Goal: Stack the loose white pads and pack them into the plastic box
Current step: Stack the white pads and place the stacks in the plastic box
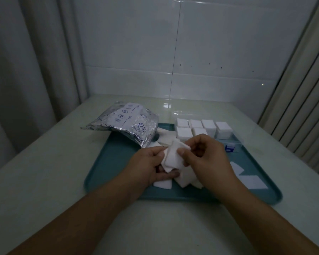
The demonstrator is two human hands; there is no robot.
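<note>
Both hands hold a small bunch of white pads (pixel 173 155) above the teal tray (pixel 107 162). My left hand (pixel 151 162) grips the bunch from the left, thumb on top. My right hand (pixel 204 155) pinches its right side with thumb and fingers. More loose pads (pixel 184 178) lie on the tray under my hands, and two flat ones (pixel 254 181) lie at the right. The clear plastic box (pixel 236 140) stands at the tray's far right, holding several upright stacks of pads (pixel 208 127).
A crinkled silver foil pouch (pixel 129 126) with blue print lies on the tray's far left corner and the table. A small blue-and-white label (pixel 229 148) sits at the box's near side. Tiled wall behind, curtains at left and right.
</note>
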